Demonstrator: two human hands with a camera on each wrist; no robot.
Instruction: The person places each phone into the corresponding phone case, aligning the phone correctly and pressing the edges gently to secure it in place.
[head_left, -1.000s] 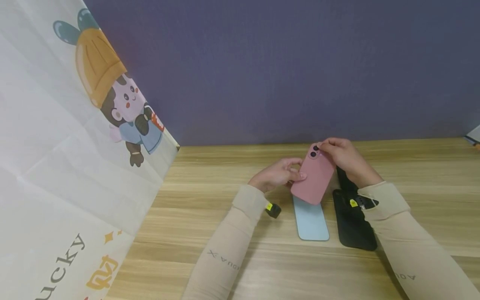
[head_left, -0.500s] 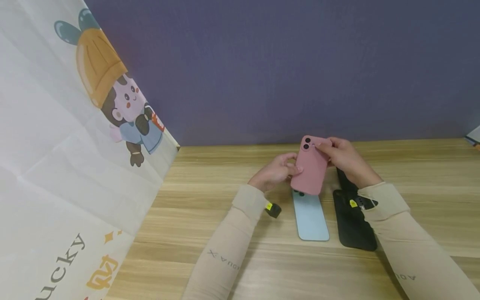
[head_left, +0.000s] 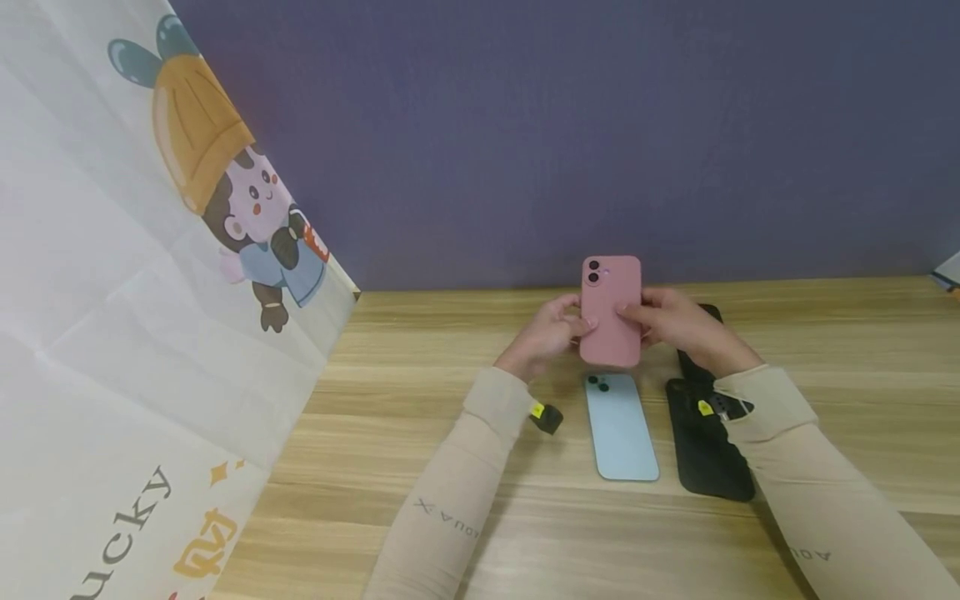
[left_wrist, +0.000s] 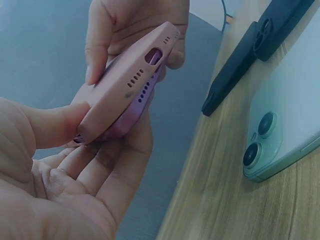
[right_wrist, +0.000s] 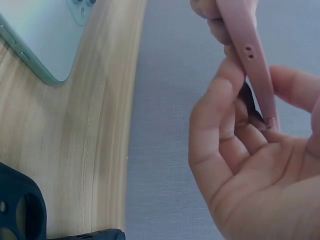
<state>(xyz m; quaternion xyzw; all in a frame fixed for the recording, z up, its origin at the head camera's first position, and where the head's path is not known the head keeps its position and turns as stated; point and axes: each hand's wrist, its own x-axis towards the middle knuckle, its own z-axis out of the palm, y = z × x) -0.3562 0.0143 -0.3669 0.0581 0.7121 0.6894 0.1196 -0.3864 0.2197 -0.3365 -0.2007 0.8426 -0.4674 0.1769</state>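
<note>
Both hands hold a pink phone case upright above the table's back part, its camera side facing the head camera. My left hand pinches the left edge, thumb on the back and fingers behind. On the right edge, my right hand grips it the same way. The left wrist view shows a purple phone inside, its bottom end standing partly out of the case's slotted end. A dark gap shows behind the case's edge in the right wrist view. Below the hands a light blue phone lies camera side up.
A black phone case lies under the right wrist, with another dark case behind it, partly hidden by the hand. Near the left cuff is a small black block with a yellow tag. A grey-blue panel rises behind the wooden table.
The pink case has turned from tilted to upright and moved up and slightly left, uncovering the light blue phone's cameras. My right hand has slid from the camera corner down to the right edge.
</note>
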